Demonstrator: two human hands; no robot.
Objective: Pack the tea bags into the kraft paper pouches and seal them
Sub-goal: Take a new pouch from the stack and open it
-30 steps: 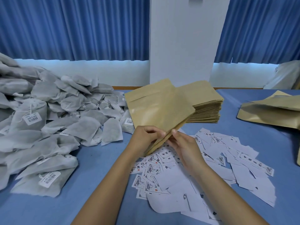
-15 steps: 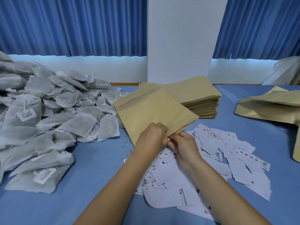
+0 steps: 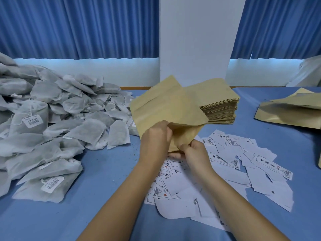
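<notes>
1. Two hands are in view. The left hand [image 3: 154,138] curls its fingers round the near edge of one kraft paper pouch [image 3: 166,112]. The right hand [image 3: 196,153] pinches the pouch's lowest corner.
2. That one pouch is held up off the blue table [image 3: 107,171]. It is tilted, and its near end looks spread into two layers between the hands.
3. One tall stack of flat pouches [image 3: 220,110] sits just behind and to the right of the held pouch, which hides part of it.
4. One big heap of grey tea bags [image 3: 52,119] lies to the left of the held pouch. There are too many to count. Some have white tags on strings.
5. White paper labels [image 3: 243,162] lie scattered below and to the right of the held pouch. They overlap, and there are too many to count.
6. More loose kraft pouches [image 3: 291,112] lie far to the right of the held pouch, cut off by the picture's edge. I cannot tell how many.
7. Bare blue table shows below and left of the held pouch, between the heap's edge and the left arm. Another bare strip lies to the right, between the stack and the loose pouches.
</notes>
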